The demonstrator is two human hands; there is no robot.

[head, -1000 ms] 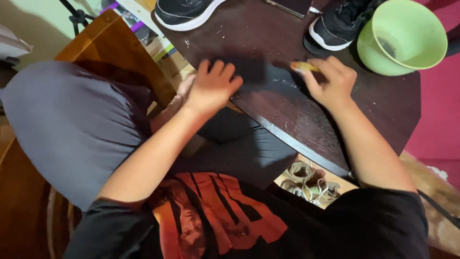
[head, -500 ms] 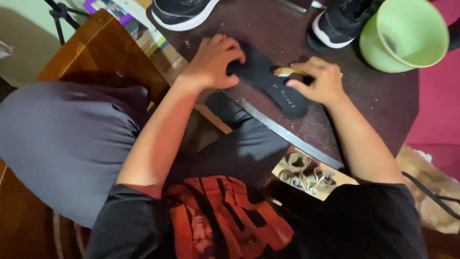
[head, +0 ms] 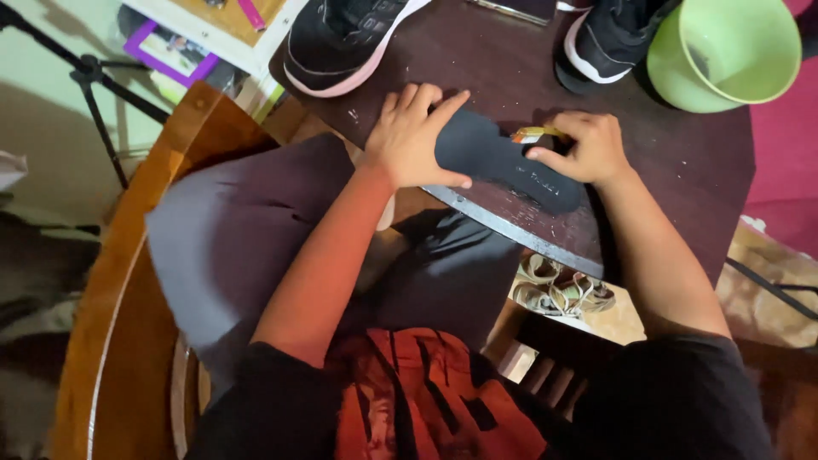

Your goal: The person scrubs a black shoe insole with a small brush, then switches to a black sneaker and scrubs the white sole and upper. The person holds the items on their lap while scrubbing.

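Both hands on a black insole at the near edge of the dark table.

My left hand (head: 411, 136) lies flat, fingers spread apart, pressing the wider end of the black insole (head: 503, 162) against the dark table (head: 682, 170) (nothing is gripped here). The insole lies flat, close to the table's near edge. My right hand (head: 584, 146) rests on its other end, thumb and fingers pinched together on a small yellowish tube (head: 535, 134). Beyond the hands stand a black sneaker (head: 341, 38), a second black sneaker (head: 609, 38) and a green bowl (head: 724, 51).
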